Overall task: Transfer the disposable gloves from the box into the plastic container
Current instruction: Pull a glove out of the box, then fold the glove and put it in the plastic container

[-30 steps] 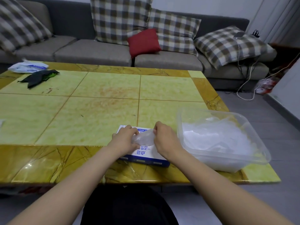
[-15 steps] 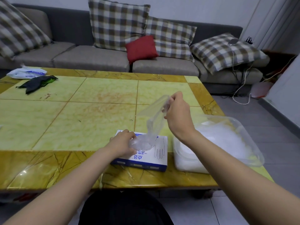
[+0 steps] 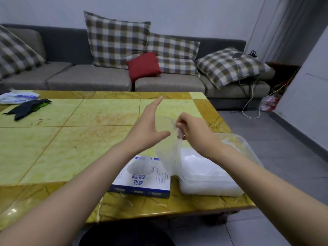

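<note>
Clear film glove (image 3: 168, 157) pinched in right hand (image 3: 194, 133) fingers (image 3: 181, 120); carry fully over container (image 3: 213, 188) before release. Left hand (image 3: 147, 128) wide, empty.

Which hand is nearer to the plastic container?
Right. The right hand, pinching a clear glove, is raised near the far left corner of the plastic container. The left hand, fingers straight, is raised farther left, above the glove box.

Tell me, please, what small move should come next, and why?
Probably carry the right hand rightward and lower the glove into the plastic container: the glove hangs pinched from that hand, above the box edge beside the container, and the left hand is open, holding nothing.
</note>
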Demonstrator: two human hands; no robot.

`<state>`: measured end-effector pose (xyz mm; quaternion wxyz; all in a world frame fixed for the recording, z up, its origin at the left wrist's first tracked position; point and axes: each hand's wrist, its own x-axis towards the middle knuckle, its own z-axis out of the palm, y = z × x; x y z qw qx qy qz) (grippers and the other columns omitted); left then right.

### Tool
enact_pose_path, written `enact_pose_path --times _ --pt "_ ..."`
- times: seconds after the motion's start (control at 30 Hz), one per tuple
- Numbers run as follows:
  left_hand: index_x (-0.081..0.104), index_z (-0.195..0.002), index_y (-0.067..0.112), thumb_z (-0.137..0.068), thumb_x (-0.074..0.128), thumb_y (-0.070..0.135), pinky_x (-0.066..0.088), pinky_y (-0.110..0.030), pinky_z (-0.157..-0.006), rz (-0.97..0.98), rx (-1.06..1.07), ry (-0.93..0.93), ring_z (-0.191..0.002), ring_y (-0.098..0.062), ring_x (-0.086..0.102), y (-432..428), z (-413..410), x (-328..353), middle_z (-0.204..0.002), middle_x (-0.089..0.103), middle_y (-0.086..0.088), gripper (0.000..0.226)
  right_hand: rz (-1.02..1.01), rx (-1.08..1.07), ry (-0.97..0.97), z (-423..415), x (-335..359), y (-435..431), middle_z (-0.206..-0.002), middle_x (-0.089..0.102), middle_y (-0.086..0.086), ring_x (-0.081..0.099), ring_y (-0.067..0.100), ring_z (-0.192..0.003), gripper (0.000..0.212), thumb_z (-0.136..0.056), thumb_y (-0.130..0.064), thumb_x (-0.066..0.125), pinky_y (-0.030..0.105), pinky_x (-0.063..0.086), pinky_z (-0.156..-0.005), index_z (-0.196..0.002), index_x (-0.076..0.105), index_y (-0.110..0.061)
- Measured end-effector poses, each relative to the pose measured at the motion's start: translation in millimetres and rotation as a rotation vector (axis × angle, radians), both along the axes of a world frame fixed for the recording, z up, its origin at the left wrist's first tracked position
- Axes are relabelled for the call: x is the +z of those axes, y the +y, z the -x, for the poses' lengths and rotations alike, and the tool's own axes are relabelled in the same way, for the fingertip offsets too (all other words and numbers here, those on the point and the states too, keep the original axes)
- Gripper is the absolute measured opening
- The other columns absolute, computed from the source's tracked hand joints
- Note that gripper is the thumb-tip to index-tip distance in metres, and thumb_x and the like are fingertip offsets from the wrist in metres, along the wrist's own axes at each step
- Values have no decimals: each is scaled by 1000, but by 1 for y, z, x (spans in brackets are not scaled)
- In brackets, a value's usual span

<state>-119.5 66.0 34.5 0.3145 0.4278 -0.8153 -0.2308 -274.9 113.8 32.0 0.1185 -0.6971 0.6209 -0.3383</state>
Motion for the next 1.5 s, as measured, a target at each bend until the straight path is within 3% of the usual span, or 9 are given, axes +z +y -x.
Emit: enact_pose_path --times 0.13,0.23,0.33,0.53,0.73,0.97,1.23,1.37,1.5 --pt "65 -91 27 -84 66 16 39 -12 -59 30 -103 -97 -69 4 56 -6 10 8 -86 65 14 13 -33 38 -37 6 3 8 -73 60 -1 61 17 -72 12 -100 -17 43 43 53 -74 -91 51 -14" --pt "59 -71 28 -87 61 9 36 -8 -50 0 -90 11 -52 10 50 -6 16 8 -65 60 15 25 -124 30 -214 12 2 16 -92 62 -2 60 9 -80 27 -95 -32 52 28 49 -70 -117 42 -21" --pt "56 -70 28 -89 58 7 37 -9 -45 -27 -57 131 -46 2 51 -5 22 11 -64 62 7 28 -218 54 -50 21 -4 24 -101 61 -9 55 1 -74 55 -83 -41 68 18 40 -60 -126 38 -23" --pt "59 -73 19 -89 54 6 44 -12 -47 -91 -21 151 -55 -10 60 -9 31 16 -70 65 -3 21 -153 -73 86 42 -2 20 -77 59 -11 57 15 -79 14 -88 -20 61 23 40 -59 -90 65 -6" --pt "58 -76 15 -87 58 11 34 -10 -49 41 -27 185 -58 -4 49 -15 55 36 -63 56 9 12 205 -415 17 74 34 18 -84 53 2 50 21 -81 6 -86 -4 55 27 29 -61 -90 53 -9" --pt "57 -90 11 -90 56 4 36 -4 -60 37 -216 205 -68 8 51 -2 71 17 -78 56 13 7 513 -323 307 89 24 44 -88 48 13 47 27 -80 19 -74 14 59 26 35 -67 -86 56 0" --pt "64 -105 18 -89 36 -10 38 -30 -99 10 -359 -445 -121 -18 48 -12 65 -44 -126 55 2 43 -27 -52 715 102 -39 60 -101 50 4 51 24 -81 31 -81 11 54 34 41 -59 -100 59 -13" --pt "62 -115 23 -84 33 -11 36 -29 -94 143 -339 -745 -117 -19 44 -6 72 -44 -128 54 2 54 -475 -1 500 100 -43 60 -126 44 -5 51 16 -94 29 -95 -14 49 21 38 -67 -123 50 -23" --pt "60 -109 20 -96 36 16 27 -27 -83 421 -212 -625 -102 -18 42 7 86 -34 -109 59 3 28 -552 31 296 102 -27 53 -114 57 -15 59 4 -91 35 -87 -41 61 20 43 -75 -119 56 -28"
